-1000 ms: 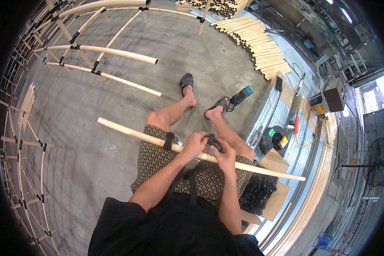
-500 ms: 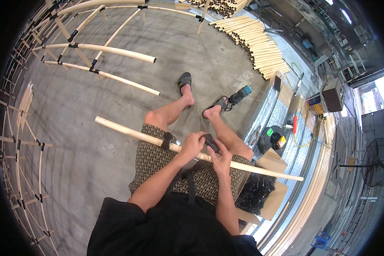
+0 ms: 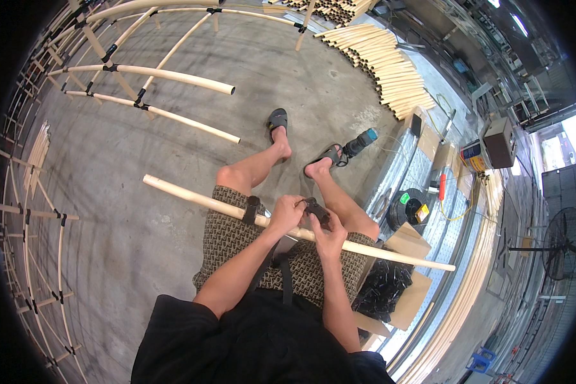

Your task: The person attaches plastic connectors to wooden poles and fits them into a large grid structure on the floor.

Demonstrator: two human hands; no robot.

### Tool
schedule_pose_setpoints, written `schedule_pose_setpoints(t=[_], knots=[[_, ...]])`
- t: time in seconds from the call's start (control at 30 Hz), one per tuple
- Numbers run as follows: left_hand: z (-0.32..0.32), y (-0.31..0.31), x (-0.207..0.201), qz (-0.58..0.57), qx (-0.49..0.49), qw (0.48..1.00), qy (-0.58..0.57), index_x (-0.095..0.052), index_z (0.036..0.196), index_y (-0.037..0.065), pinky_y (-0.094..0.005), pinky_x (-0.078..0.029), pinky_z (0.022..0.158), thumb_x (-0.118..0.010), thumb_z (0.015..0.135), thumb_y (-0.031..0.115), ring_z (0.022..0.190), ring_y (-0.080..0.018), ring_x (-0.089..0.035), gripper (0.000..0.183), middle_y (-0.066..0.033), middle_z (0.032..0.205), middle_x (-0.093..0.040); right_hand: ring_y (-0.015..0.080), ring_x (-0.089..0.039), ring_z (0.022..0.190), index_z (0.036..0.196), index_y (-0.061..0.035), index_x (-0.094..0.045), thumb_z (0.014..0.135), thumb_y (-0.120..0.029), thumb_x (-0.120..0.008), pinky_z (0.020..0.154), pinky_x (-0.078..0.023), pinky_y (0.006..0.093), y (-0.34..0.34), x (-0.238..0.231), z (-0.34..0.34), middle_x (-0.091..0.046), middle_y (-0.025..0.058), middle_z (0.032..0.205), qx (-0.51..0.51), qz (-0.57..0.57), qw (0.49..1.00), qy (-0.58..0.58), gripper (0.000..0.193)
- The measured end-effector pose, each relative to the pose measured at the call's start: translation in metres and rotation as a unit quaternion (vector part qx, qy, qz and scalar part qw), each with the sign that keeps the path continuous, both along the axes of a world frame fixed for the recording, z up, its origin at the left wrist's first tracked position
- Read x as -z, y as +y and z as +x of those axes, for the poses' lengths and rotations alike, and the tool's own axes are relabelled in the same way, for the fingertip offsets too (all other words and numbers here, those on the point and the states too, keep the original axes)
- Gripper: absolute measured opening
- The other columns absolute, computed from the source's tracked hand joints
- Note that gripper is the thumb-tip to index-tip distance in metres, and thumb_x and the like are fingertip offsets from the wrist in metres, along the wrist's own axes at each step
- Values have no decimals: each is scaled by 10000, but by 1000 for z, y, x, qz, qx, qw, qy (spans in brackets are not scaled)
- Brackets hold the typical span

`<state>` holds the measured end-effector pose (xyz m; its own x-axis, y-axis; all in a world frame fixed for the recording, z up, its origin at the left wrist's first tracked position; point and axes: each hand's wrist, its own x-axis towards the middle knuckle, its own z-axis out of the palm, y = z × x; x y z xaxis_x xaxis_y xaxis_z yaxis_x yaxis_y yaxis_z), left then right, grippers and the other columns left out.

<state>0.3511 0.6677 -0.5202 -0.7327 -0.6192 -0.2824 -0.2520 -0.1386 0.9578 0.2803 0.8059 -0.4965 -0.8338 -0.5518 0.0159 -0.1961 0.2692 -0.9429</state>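
A long beige pole (image 3: 192,196) lies across my lap, with a black pipe joint (image 3: 252,210) fitted around it left of my hands. Just above the pole, my left hand (image 3: 287,214) is closed with fingertips on a second, loose black fitting (image 3: 317,210), likely another joint. My right hand (image 3: 329,235) grips the same fitting from the right, its thumb and fingers pressed to it. The fingers hide part of its shape. Next to my right forearm, an open cardboard box (image 3: 411,242) holds a heap of black parts (image 3: 385,288) like these.
Racks of beige poles with black joints (image 3: 166,73) stand at the left and far left. A stack of poles (image 3: 381,67) lies at the far right. A cordless power tool (image 3: 360,144) rests on the floor by my right foot. Beyond the box sit a black coil (image 3: 408,210) and a fan (image 3: 562,244).
My fingers have shifted on the loose black fitting, and it has turned in my hands. The pole's black joint looks slightly turned or shifted too. The arms stay nearly in place.
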Motion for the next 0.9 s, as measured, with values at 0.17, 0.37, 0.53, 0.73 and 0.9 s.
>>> schedule_pose_setpoints(t=[0.17, 0.37, 0.53, 0.73, 0.9], knots=[[0, -2, -5, 39, -6, 999, -1, -726, 966, -86, -316, -546, 484, -566, 976, 63, 519, -168, -672, 219, -113, 682, -704, 121, -694, 875, 1208, 97, -662, 895, -146, -809, 811, -562, 285, -10, -1, 2, -749, 124, 999, 21, -37, 998, -35, 422], [-2, -4, 9, 32, 8, 999, -5, -726, 960, -74, -316, -549, 473, -561, 990, 79, 524, -169, -670, 227, -112, 704, -706, 100, -666, 886, 1135, 83, -691, 922, -79, -768, 796, -534, 242, -15, 4, -8, -740, 72, 998, 15, -90, 989, -113, 278], [-5, -7, 7, 49, 3, 998, -36, -726, 985, -74, -319, -553, 484, -575, 987, 98, 537, -167, -671, 229, -113, 727, -712, 59, -593, 752, 1027, 80, -711, 916, -108, -775, 660, -472, 226, -20, 9, -17, -711, 40, 851, 23, -43, 995, -87, 228], [-12, -9, 16, 19, 3, 999, -37, -719, 1065, -78, -318, -559, 515, -610, 973, 121, 542, -175, -685, 245, -128, 757, -728, 46, -557, 700, 963, 82, -717, 901, -140, -792, 608, -448, 239, -27, 20, -22, -694, 26, 783, 39, -80, 992, -89, 243], [-4, -2, -2, -173, -8, 984, -31, -695, 1048, -62, -474, -553, 718, -638, 940, 169, 784, -405, -719, 260, -231, 847, -732, 59, -607, 709, 1011, 80, -718, 929, -122, -776, 623, -467, 215, -29, 23, -36, -725, 56, 839, 39, -25, 998, -44, 226]])
